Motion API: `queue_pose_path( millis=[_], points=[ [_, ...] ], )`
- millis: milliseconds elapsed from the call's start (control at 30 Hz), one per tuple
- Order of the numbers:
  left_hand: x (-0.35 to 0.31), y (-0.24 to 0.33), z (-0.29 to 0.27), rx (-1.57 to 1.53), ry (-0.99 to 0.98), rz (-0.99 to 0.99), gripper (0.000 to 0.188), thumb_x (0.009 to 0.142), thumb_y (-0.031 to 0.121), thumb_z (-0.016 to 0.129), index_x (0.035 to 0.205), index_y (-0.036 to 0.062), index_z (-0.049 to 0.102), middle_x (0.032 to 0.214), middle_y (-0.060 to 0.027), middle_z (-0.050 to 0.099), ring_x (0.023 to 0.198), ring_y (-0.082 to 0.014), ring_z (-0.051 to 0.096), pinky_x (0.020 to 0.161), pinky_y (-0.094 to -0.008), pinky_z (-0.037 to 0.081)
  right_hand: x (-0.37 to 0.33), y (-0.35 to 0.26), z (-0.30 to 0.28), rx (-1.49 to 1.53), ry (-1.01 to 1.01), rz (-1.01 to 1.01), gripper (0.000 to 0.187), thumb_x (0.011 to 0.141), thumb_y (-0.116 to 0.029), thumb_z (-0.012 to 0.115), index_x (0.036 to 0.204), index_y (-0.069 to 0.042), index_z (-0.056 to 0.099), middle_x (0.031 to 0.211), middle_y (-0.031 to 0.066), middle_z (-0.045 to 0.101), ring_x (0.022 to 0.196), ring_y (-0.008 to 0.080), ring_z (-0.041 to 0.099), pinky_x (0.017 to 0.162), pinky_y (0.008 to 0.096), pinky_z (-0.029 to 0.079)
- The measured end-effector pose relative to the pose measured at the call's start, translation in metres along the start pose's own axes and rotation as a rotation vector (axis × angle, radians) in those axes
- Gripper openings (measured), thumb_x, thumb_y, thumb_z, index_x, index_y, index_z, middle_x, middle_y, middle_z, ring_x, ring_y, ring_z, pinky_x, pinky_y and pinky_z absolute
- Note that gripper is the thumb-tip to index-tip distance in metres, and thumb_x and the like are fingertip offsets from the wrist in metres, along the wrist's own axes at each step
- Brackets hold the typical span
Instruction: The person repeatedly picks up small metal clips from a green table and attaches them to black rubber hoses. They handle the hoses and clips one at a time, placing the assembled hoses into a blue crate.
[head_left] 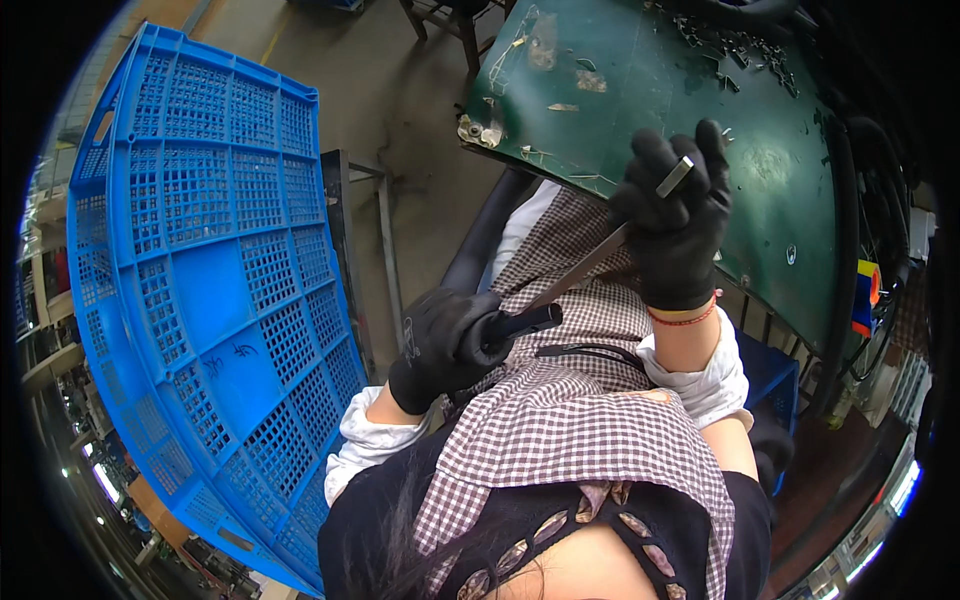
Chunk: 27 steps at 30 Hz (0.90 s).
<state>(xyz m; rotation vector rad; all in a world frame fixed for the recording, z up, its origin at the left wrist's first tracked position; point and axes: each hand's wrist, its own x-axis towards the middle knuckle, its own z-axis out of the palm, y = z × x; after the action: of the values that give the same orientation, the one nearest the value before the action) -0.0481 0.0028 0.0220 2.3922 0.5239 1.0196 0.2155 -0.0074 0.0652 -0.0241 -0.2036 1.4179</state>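
Observation:
My left hand (450, 342), in a black glove, is closed around a short black tube (533, 320) whose end sticks out past the fingers. A long flat metal strip (585, 268) slants up from beside that tube toward my right hand (675, 215). The right hand, gloved in black too, has its fingers curled on the strip, with one finger raised. A bright, squared metal end shows between those fingers; the fingers hide how it joins the strip. Whether my left hand also grips the strip cannot be made out. Both hands are above my checked apron (590, 410).
A green worktable (640, 90) with a worn corner lies ahead and to the right. Small dark metal pieces (735, 50) are scattered at its far side. A large blue mesh crate (210, 290) stands on the left, beside a grey metal frame (385, 235).

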Motion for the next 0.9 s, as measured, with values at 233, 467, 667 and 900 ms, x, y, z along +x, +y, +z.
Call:
queue_pose_path(
  millis=[233, 467, 667, 900],
  points=[
    [0.007, -0.003, -0.002, -0.055, -0.080, -0.035, 0.042, 0.066, 0.014, 0.078, 0.103, 0.0054, 0.060, 0.084, -0.0084, 0.067, 0.068, -0.0263, 0.065, 0.060, -0.0382, 0.050, 0.002, 0.010, 0.004, -0.056, 0.008, 0.009, 0.055, 0.104, -0.043, 0.029, 0.057, -0.014, 0.036, 0.066, 0.0023, 0.042, 0.041, 0.0054, 0.029, 0.041, 0.0229, 0.027],
    [0.004, -0.002, 0.002, -0.063, -0.111, -0.072, 0.045, 0.066, 0.014, 0.078, 0.107, 0.0066, 0.061, 0.084, -0.0091, 0.067, 0.070, -0.0269, 0.066, 0.061, -0.0383, 0.051, -0.002, 0.026, 0.007, -0.273, -0.070, 0.010, 0.060, 0.103, -0.045, 0.025, 0.055, -0.016, 0.045, 0.065, 0.0014, 0.045, 0.042, 0.0078, 0.037, 0.042, 0.0252, 0.032],
    [0.008, -0.001, 0.009, -0.115, -0.171, -0.082, 0.046, 0.068, 0.018, 0.078, 0.109, 0.0067, 0.061, 0.087, -0.0111, 0.069, 0.074, -0.0284, 0.067, 0.064, -0.0393, 0.052, -0.016, 0.044, 0.009, -0.517, -0.139, 0.048, 0.054, 0.101, -0.048, 0.035, 0.065, -0.012, 0.053, 0.053, 0.0046, 0.045, 0.047, 0.0164, 0.045, 0.044, 0.0301, 0.038],
    [0.013, 0.000, 0.013, -0.125, -0.258, -0.167, 0.049, 0.069, 0.020, 0.078, 0.113, 0.0055, 0.061, 0.086, -0.0109, 0.068, 0.072, -0.0291, 0.067, 0.064, -0.0399, 0.053, -0.023, 0.038, 0.016, -0.421, -0.015, -0.240, 0.055, 0.103, -0.045, 0.031, 0.067, -0.014, 0.057, 0.057, -0.0027, 0.043, 0.046, 0.0113, 0.040, 0.042, 0.0276, 0.035]
  ],
)
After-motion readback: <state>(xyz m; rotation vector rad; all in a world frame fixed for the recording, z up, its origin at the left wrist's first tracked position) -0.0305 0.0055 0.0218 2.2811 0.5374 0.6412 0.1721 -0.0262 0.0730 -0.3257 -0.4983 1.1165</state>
